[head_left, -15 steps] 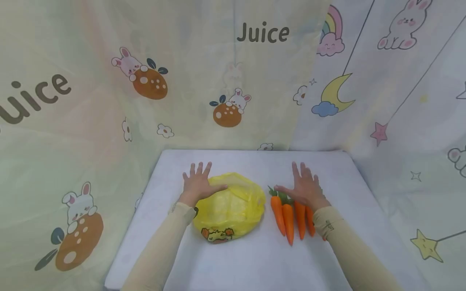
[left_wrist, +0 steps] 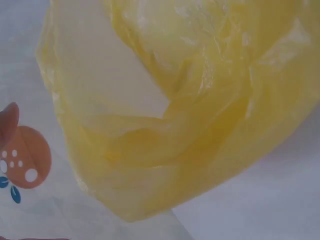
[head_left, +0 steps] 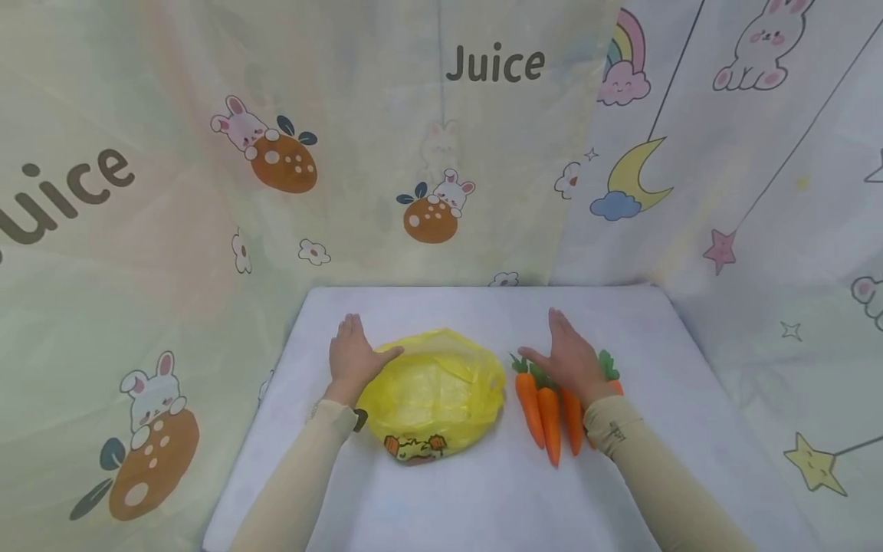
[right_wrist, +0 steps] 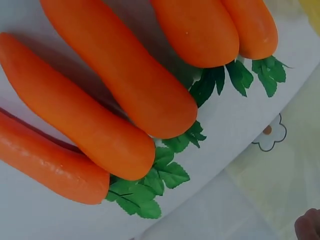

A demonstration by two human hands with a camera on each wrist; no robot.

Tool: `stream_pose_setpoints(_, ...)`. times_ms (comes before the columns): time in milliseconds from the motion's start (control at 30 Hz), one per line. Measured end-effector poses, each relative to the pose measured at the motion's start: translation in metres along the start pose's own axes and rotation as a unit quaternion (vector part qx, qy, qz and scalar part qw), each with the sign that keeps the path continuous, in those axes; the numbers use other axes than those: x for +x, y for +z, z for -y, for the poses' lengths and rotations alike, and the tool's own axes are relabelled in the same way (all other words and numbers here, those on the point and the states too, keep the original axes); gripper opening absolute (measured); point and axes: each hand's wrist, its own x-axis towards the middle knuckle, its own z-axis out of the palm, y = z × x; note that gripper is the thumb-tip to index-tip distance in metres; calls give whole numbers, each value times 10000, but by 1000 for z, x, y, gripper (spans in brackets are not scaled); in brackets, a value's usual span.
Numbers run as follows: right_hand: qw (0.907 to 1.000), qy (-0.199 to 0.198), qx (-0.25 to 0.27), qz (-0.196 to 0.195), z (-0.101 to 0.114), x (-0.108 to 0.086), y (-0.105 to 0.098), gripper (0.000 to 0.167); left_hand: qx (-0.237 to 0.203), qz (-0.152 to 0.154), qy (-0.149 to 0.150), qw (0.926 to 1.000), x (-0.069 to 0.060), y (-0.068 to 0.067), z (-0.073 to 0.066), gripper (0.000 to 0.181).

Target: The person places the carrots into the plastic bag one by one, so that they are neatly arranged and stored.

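A yellow plastic bag (head_left: 434, 391) lies on the table with its mouth spread wide and a cartoon print at its near edge. My left hand (head_left: 355, 360) is held at the bag's left side, fingers straight and thumb pointing right; whether it touches the bag I cannot tell. Several orange carrots (head_left: 528, 410) with green leaves lie in a row to the bag's right. Above them is my right hand (head_left: 571, 364), fingers extended, hiding part of the row. The right wrist view shows the carrots (right_wrist: 125, 75) close up, with a fingertip (right_wrist: 307, 227) at the corner.
Both things lie on a white table (head_left: 448, 506). Behind it and along the sides hangs a pale curtain (head_left: 359, 138) printed with rabbits, stars and flowers. A dark band (head_left: 360, 419) sits at the left sleeve's cuff.
The spread fingers of both hands have come together. My left hand has moved a little left, away from the bag's middle; the right has shifted slightly left, uncovering a carrot at the right end.
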Motion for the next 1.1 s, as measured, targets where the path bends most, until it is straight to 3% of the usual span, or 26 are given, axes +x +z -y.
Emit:
stream_pose_setpoints(100, 9999, 6, 13, -154, 2, -1, 2, 97, -534, 71, -311, 9981, -2, 2, 7, 121)
stream_pose_setpoints(167, 9997, 63, -6, -240, 4, -1, 5, 88, -1010, 204, -573, 9930, -3, 5, 12, 119)
stream_pose_setpoints(267, 9993, 222, -21, -303, 6, -2, 11, 78, -1681, 441, -956, 9801, -5, 9, 19, 117)
stream_pose_setpoints(400, 9989, 441, 52, -131, 11, -2, 20, 69, -2198, 553, -1312, 9651, -6, 16, 28, 114)
stream_pose_setpoints(667, 9905, 1193, 283, 620, 20, -3, 35, 55, -2772, 477, -1682, 9448, -8, 30, 36, 92)
stream_pose_setpoints(800, 9921, 1065, 163, 640, 22, -4, 40, 37, -2938, 382, -1775, 9385, -10, 37, 37, 85)
stream_pose_setpoints(1100, 9957, 702, 57, 595, 17, -5, 57, 35, -3123, 156, -1757, 9335, -16, 53, 40, 81)
